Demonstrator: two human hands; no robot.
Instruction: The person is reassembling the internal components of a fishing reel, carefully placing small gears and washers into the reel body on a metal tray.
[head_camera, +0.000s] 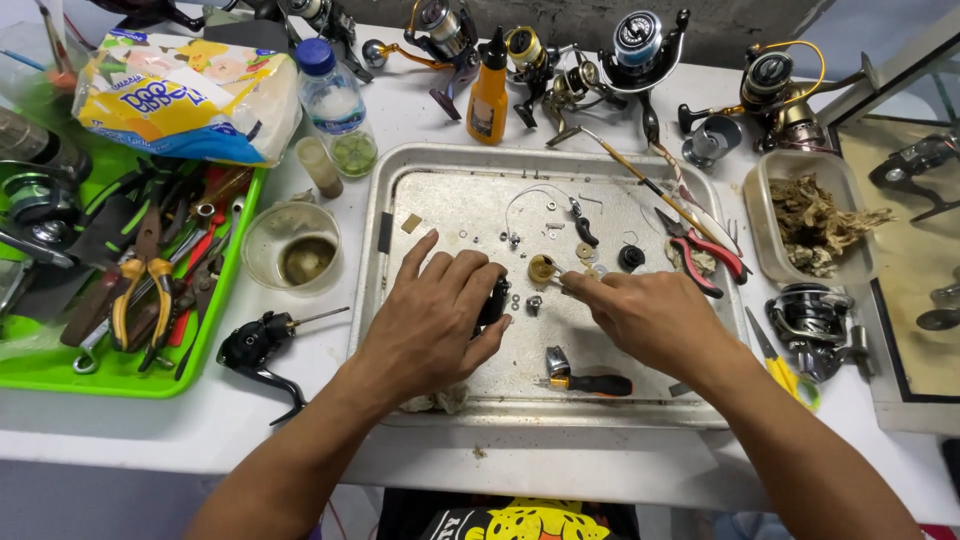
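While both hands work over the metal tray (440, 165) on the white table (300, 420), the left hand (432, 320) curls around a black reel body (494, 300), fingers bent over its top and thumb pressed at its lower side. That reel body sits low on the tray, just left of its middle. The right hand (650, 315) reaches in from the right with thumb and forefinger pinched together on a small part; the tips meet just beside a brass-coloured gear (541, 268), and whether they touch it I cannot tell. Tiny washers and screws lie scattered on the tray around the gear, with a black round knob (631, 258) a little further right. A screwdriver with an orange and black handle (592, 384) lies near the tray's front edge, below the right hand. Red-handled pliers (705, 255) rest on the tray's right side, and a thin brush (640, 175) slants across its upper right corner.

Left of the tray stand a clear cup with dark liquid (293, 248) and a black reel handle part (258, 350). A green tray of tools (40, 365) fills the far left. Behind it all, an orange bottle (488, 92), a clear bottle with a blue cap (335, 100) and several fishing reels (640, 45) line the back. A clear tub of brownish scraps (815, 222) sits to the right.
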